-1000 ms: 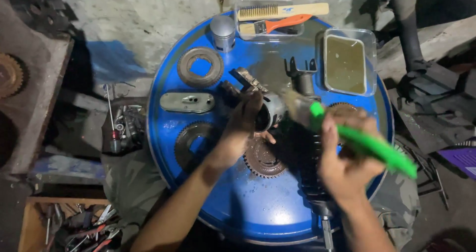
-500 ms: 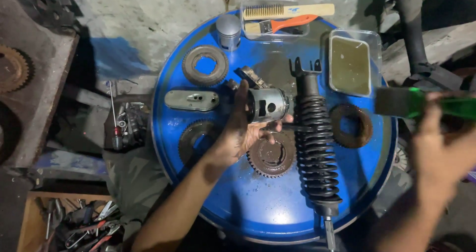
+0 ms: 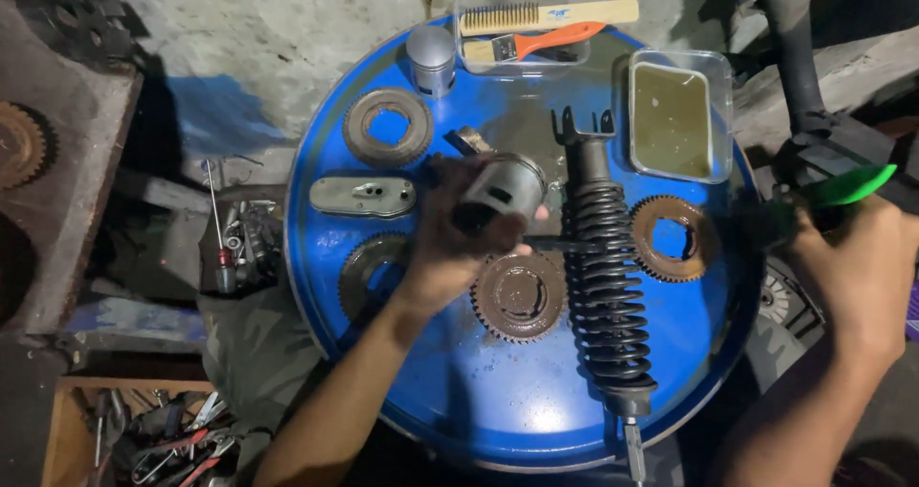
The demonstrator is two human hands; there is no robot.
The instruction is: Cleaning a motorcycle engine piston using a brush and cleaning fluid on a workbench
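Grey metal, a grimy piston (image 3: pixel 498 195) sits gripped in the left hand (image 3: pixel 455 243) above the blue drum top (image 3: pixel 498 391). The right hand (image 3: pixel 857 262) clasps a green bottle (image 3: pixel 833 192) beyond the rim. A coil shock absorber (image 3: pixel 603 276) and rusty gears (image 3: pixel 520 295) lie alongside.

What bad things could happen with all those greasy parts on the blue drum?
1. The left hand holds a metal cylinder above the drum; if it slips, it could hit the gear or the shock absorber.
2. The right hand holds a green tool out past the drum's rim, so a drop would probably land among the clutter.
3. The tray of brownish liquid sits near the rim; a bump might spill it.
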